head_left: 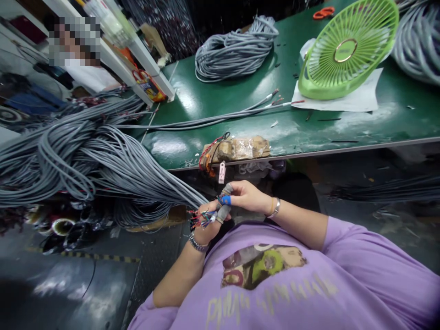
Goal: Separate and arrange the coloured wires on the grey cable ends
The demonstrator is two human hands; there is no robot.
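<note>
My left hand [205,229] is closed around the ends of several grey cables [187,191], in front of my body below the bench edge. Thin coloured wires [202,219] in red, green, blue and white fan out from it. My right hand [248,197] meets it from the right, thumb and fingers pinched together at the wire ends. Grey coverings wrap some fingertips, and a blue one [226,200] is on the right thumb. Exactly which wire the right fingers pinch is hidden. The cables run up left into a large grey cable bundle [120,156].
On the green bench [192,105] lie a coiled grey cable [233,55], loose cable ends, orange-handled scissors [323,13] and a green fan [347,50] on paper. A wooden block [244,149] with wires sits at the front edge. Another person [85,68] is behind a white post.
</note>
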